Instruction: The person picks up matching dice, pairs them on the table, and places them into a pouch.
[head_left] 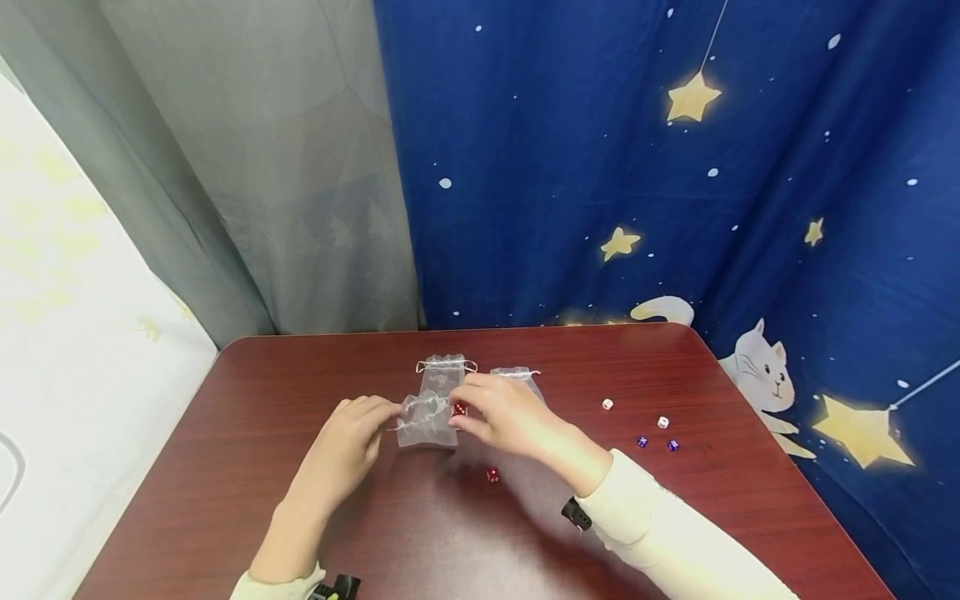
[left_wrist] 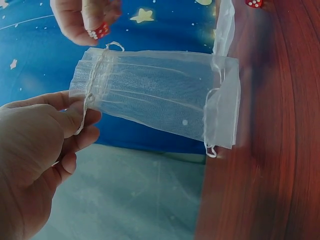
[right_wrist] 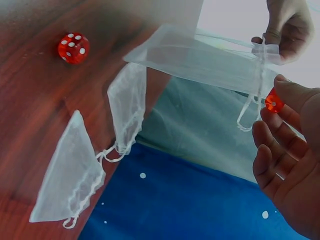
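Observation:
My left hand pinches a sheer white drawstring pouch by one side of its mouth, near the cord. The pouch stands upright over the table, its bottom toward the wood. Between thumb and fingertips, my right hand holds a translucent red die right beside the pouch's mouth. A second red die lies on the table below the hands. Two more sheer pouches lie flat behind: one pouch just beyond the held one, another pouch partly hidden by my right hand in the head view.
On the right of the dark red table lie two white dice, one white die farther back, and two blue dice, one blue die closest to the right edge. A blue star-patterned curtain hangs behind the table.

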